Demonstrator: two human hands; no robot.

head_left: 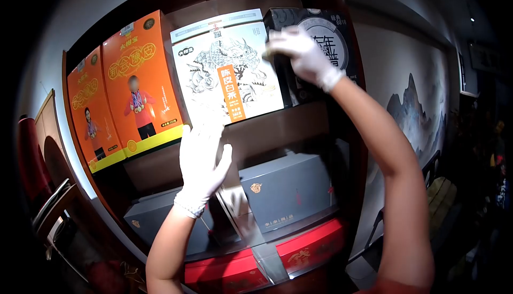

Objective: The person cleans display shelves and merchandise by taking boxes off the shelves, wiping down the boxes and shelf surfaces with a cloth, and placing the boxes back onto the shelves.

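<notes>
In the head view, the white box [227, 61] stands on the upper shelf [278, 113], between the orange boxes [141, 72] and the dark box [335, 35]. We see its printed front squarely, and the neighbours also face outward, which we take to be for display: set side by side, their labels can be read from the front. The grey boxes [283, 190] lie lower down, with the red box [310, 246] beneath them.

Our two gloved hands are near opposite sides of the white box, a placing that would let us steady or square it from both ends. Our left hand [202, 160] is at its lower left corner, fingers together and pointing up, thumb spread apart, back of the hand towards us. That grip is apart, clamped on nothing; glare hides whether the fingertips touch the white box.

Our right hand [300, 53] crosses in front of the dark box, fingers pointing left to the white box's right edge. Its thumb is hidden, so we cannot tell whether this grip is clamped there. The right arm bends at the elbow; the left forearm rises from below.
</notes>
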